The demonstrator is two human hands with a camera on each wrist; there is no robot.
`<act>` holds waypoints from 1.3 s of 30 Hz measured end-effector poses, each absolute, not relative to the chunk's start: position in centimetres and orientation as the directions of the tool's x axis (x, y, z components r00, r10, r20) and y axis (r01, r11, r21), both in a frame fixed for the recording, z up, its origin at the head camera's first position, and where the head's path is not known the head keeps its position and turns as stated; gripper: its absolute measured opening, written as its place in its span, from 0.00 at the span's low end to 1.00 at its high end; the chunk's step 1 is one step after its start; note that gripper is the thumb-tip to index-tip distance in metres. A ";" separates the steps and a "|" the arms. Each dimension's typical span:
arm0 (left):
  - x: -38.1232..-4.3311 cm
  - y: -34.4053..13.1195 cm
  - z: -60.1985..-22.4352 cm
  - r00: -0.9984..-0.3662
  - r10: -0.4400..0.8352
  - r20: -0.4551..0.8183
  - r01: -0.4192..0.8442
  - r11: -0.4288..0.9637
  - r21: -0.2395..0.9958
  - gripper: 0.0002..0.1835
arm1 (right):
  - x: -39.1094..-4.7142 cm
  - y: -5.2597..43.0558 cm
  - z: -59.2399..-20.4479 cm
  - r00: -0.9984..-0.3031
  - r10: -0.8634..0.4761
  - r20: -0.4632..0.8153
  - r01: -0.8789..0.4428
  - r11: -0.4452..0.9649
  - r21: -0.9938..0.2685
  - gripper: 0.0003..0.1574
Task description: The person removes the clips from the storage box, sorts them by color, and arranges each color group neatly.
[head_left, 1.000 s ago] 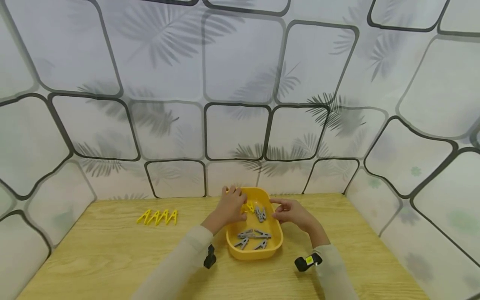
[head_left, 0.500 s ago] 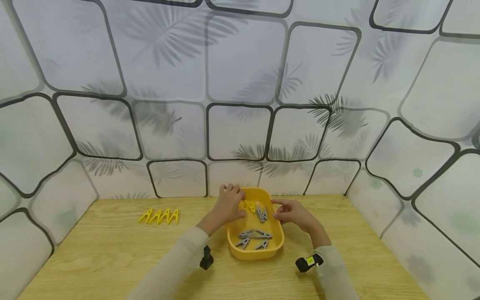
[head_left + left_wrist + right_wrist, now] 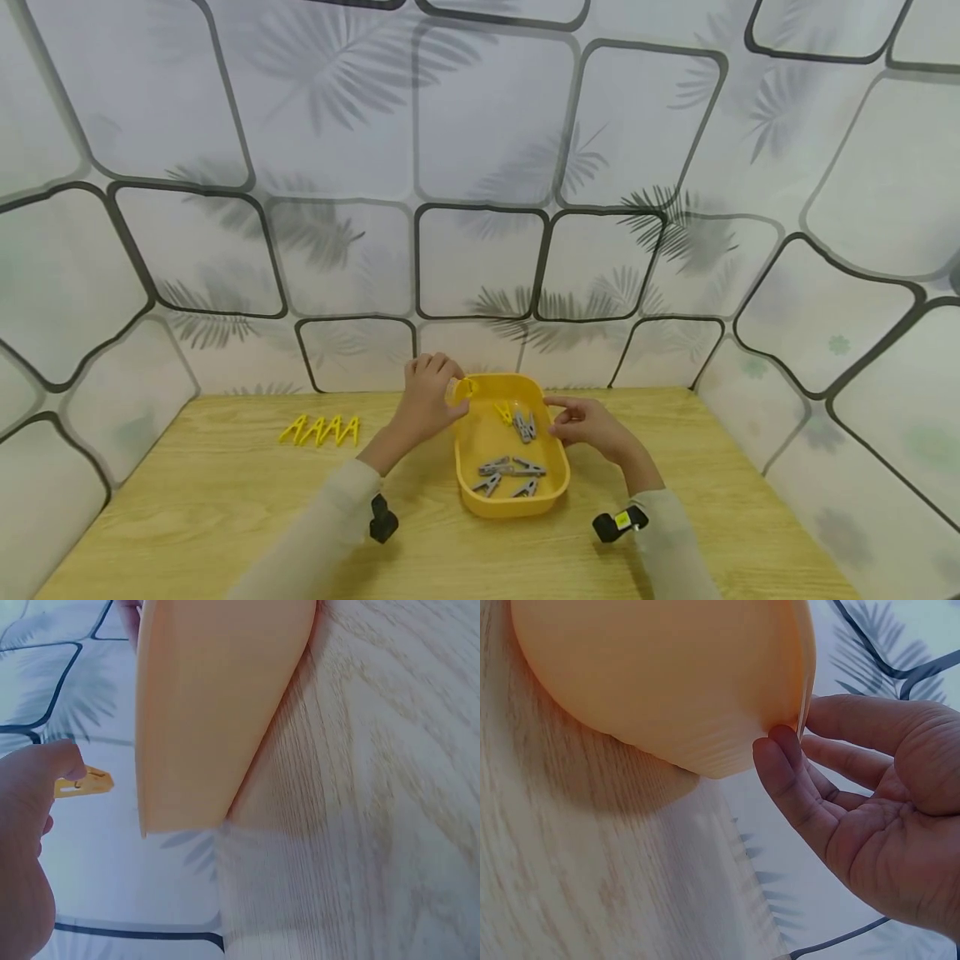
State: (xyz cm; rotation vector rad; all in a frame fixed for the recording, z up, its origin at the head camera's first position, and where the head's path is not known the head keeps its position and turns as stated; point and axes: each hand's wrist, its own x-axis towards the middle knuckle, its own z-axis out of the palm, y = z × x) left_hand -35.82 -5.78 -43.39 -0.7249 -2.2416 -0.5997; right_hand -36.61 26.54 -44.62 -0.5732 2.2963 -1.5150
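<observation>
My left hand [image 3: 426, 400] pinches a yellow clothespin [image 3: 88, 782] just above the far left rim of a yellow plastic bin [image 3: 513, 507]. In the left wrist view the clothespin pokes out past the thumb, apart from the bin's wall. At the bin's right side my right hand [image 3: 596, 429] holds the rim between thumb and fingers, as the right wrist view shows. Inside the bin another yellow clothespin [image 3: 503, 414] lies beside grey clothespins [image 3: 524, 427]. More grey clothespins [image 3: 491, 483] are spread over its near end.
Several yellow clothespins [image 3: 318, 430] stand in a row on the wooden table [image 3: 225, 500], left of the bin. A patterned wall covering [image 3: 480, 267] rises at the table's back edge and along both sides.
My left hand has lifted out of the bin and moved left, bringing a yellow clothespin with it. My right hand stays at the bin's rim.
</observation>
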 end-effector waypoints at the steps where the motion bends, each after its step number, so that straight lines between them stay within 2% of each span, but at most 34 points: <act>1: -35.8 -6.1 -43.4 -0.594 0.310 0.743 0.650 0.729 0.216 0.21 | -36.6 26.6 -44.6 -0.863 -0.502 -0.051 -0.150 0.352 -0.924 0.42; 5: -35.6 -7.2 -43.3 -0.580 0.262 0.771 0.654 0.714 0.249 0.19 | -36.6 26.7 -44.6 -0.862 -0.505 -0.053 -0.147 0.348 -0.926 0.42; 12: -35.0 -9.5 -43.7 -0.604 0.207 0.770 0.609 0.743 0.278 0.19 | -36.8 26.7 -44.8 -0.865 -0.499 -0.052 -0.147 0.353 -0.924 0.42; 26: -33.4 -15.2 -46.1 -0.687 0.167 0.707 0.516 0.797 0.314 0.22 | -36.8 26.7 -45.0 -0.864 -0.501 -0.053 -0.149 0.355 -0.923 0.43; 30: -32.8 -16.7 -46.7 -0.730 0.165 0.664 0.485 0.809 0.332 0.21 | -36.7 26.7 -45.0 -0.864 -0.500 -0.058 -0.147 0.361 -0.921 0.42; 39: -31.8 -18.3 -47.7 -0.769 0.160 0.618 0.445 0.829 0.339 0.18 | -36.7 26.6 -44.7 -0.867 -0.495 -0.055 -0.146 0.357 -0.923 0.41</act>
